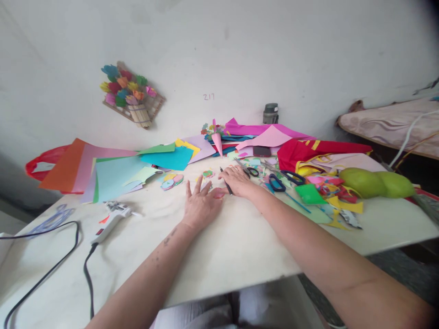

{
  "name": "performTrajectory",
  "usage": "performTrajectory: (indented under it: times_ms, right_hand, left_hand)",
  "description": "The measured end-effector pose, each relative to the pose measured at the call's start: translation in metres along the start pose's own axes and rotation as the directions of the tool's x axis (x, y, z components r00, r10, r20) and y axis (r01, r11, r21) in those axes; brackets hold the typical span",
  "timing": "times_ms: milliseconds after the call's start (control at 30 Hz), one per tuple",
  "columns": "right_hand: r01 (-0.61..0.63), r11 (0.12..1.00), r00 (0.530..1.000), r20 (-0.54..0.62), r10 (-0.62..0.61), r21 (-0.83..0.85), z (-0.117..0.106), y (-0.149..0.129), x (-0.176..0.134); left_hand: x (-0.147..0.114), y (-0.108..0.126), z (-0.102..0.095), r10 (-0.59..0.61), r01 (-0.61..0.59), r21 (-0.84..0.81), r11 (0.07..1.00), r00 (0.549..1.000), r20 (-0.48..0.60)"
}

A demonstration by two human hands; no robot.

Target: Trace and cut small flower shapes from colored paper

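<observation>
My left hand (202, 206) lies on the table with its fingers spread and its thumb beside a small pink paper piece (218, 194). Close by on the right, my right hand (238, 182) is curled around a dark pen (227, 187), which slants across its fingers. Just beyond the hands is a small cluster of coloured paper cut-outs (208, 173). Another pile of round paper cut-outs (172, 181) sits to the left. Black-handled scissors (253, 172) lie right behind my right hand, and blue-handled scissors (277, 183) are further right.
A glue gun (111, 224) with a black cord lies at left. Coloured paper sheets (118, 176) line the back, near a pink paper cone (216, 141) with flowers. Paper scraps (338, 189), red cloth (318, 153) and a green lumpy object (375, 182) occupy the right.
</observation>
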State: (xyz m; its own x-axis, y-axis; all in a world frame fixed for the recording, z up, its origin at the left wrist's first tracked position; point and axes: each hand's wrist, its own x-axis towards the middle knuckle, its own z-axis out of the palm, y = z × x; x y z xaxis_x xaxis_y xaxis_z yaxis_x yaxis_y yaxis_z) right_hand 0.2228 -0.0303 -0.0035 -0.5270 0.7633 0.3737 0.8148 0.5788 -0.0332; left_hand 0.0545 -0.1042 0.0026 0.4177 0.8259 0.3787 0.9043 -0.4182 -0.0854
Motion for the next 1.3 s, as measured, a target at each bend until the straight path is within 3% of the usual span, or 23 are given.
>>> performTrajectory:
  times_ms: [167,300,433,533,633,800,900,967,1300]
  right_hand:
    - [0.003,1.000,1.000,-0.009,-0.003,-0.002,-0.002,-0.001,-0.002]
    - [0.024,0.999,0.994,-0.111,-0.020,0.036,-0.004,0.000,-0.001]
    - [-0.139,0.966,0.956,-0.224,0.188,0.219,-0.005,0.001,0.004]
    - [-0.219,0.898,0.922,-0.220,0.318,0.382,-0.008,-0.003,0.004]
    - [-0.156,0.883,0.959,-0.145,0.242,0.443,-0.010,-0.008,0.000]
    - [0.040,0.944,0.996,-0.090,-0.011,0.329,-0.011,-0.010,-0.005]
    - [0.069,0.967,0.996,-0.065,-0.054,0.247,-0.013,-0.010,-0.005]
    - [0.068,0.978,0.997,-0.044,-0.061,0.196,-0.016,-0.011,-0.005]
    - [0.080,0.990,0.997,-0.031,-0.077,0.115,-0.024,-0.019,-0.007]
  left_hand:
    - [-0.003,0.004,0.007,0.075,-0.075,0.041,0.996,0.997,-0.003]
    - [-0.004,0.003,0.009,0.060,-0.059,0.062,0.996,0.998,-0.013]
    - [-0.004,0.000,0.010,0.017,-0.018,0.050,0.999,1.000,0.018]
    - [-0.004,-0.001,0.011,-0.002,0.001,0.043,0.999,0.999,0.032]
    - [-0.004,-0.001,0.012,-0.021,0.020,0.028,0.999,0.999,0.043]
    - [-0.002,-0.004,0.013,-0.105,0.113,-0.059,0.992,0.986,0.131]
    - [0.000,-0.014,0.012,-0.198,0.218,-0.098,0.971,0.963,0.184]
    - [0.001,-0.021,0.008,-0.259,0.269,-0.055,0.962,0.956,0.137]
    - [-0.004,-0.008,-0.003,-0.086,0.085,0.014,0.996,0.981,0.175]
